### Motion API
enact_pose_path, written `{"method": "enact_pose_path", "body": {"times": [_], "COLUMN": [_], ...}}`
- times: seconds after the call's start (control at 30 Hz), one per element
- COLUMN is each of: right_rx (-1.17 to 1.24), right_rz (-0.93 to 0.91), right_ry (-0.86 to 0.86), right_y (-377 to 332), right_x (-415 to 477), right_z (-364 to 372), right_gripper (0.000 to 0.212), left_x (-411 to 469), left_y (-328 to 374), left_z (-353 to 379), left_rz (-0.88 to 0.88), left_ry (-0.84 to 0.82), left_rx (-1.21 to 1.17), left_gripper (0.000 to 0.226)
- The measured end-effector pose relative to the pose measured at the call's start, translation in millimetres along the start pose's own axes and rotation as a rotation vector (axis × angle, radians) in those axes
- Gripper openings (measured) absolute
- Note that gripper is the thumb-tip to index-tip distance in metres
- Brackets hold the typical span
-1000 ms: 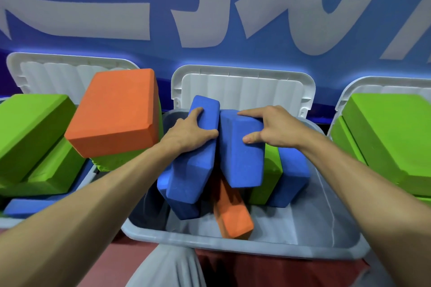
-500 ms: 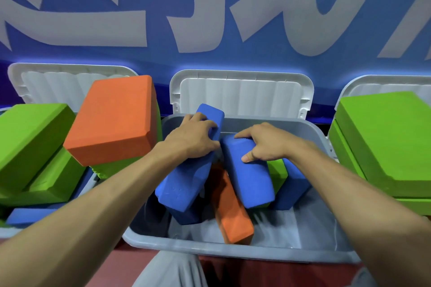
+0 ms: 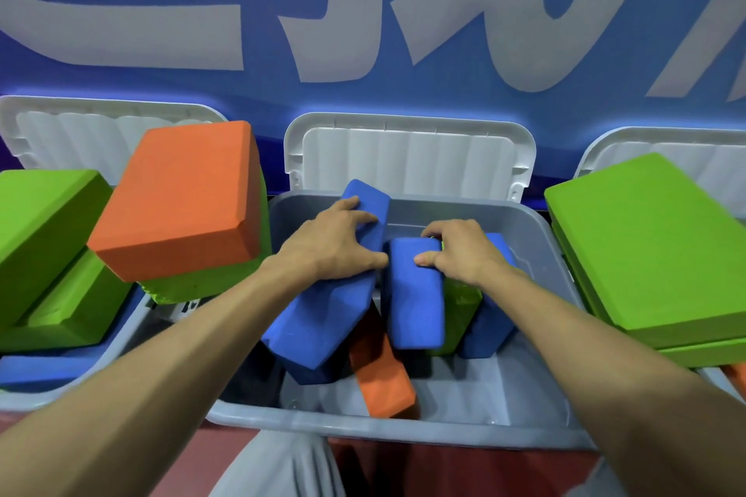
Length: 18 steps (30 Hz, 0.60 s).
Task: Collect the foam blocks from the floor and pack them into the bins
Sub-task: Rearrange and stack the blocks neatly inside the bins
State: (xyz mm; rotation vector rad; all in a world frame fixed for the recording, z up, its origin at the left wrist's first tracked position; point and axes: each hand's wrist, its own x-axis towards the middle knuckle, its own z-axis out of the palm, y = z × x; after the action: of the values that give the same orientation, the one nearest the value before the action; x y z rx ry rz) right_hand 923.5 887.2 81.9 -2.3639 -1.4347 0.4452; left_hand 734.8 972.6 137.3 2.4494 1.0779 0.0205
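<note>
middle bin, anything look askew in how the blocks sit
Yes. The blue block that the left hand grips leans diagonally in the middle bin, and the orange block under it lies slanted. The other blue block, gripped by the right hand, stands nearly upright.

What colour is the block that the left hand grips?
Blue: the block shows best in the head view.

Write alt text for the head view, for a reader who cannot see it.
In the middle grey bin, the left hand grips a tilted blue block and the right hand grips an upright blue block beside it. Side bins hold green blocks and an orange block.
</note>
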Motion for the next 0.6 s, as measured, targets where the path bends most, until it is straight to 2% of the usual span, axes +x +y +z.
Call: {"method": "enact_pose_path", "body": {"times": [0.1, 0.2, 0.33, 0.4, 0.47, 0.57, 0.6], "right_rx": [0.092, 0.192, 0.14, 0.16, 0.06, -0.153, -0.191], "right_rz": [0.086, 0.125, 0.079, 0.081, 0.059, 0.065, 0.102], "right_ry": [0.13, 0.314, 0.317, 0.306, 0.178, -0.194, -0.266], "right_y": [6.1, 9.0, 12.3, 14.0, 19.1, 29.8, 32.3], "right_x": [7.3, 8.3, 15.2, 17.5, 15.8, 9.9, 8.2], "right_z": [-1.4, 6.6, 18.6, 16.5, 15.8, 24.6, 28.2], "right_gripper": [0.043, 0.026, 0.009, 0.011, 0.025, 0.07, 0.076], "left_x": [7.4, 15.1, 21.1, 24.8, 25.5, 12.0, 5.7], "left_y": [10.6, 12.9, 6.3, 4.0, 1.0, -2.3, -3.6], "left_z": [-11.1, -5.1, 10.2, 12.1, 13.5, 19.1, 23.4], "left_rz": [-0.098, -0.197, -0.317, -0.299, -0.263, -0.237, -0.245], "left_ry": [-0.017, -0.048, -0.041, -0.012, -0.034, -0.152, -0.198], "left_rx": [-0.175, -0.266, -0.42, -0.444, -0.492, -0.614, -0.628], "left_gripper": [0.059, 0.054, 0.054, 0.056, 0.059, 0.063, 0.061]}}
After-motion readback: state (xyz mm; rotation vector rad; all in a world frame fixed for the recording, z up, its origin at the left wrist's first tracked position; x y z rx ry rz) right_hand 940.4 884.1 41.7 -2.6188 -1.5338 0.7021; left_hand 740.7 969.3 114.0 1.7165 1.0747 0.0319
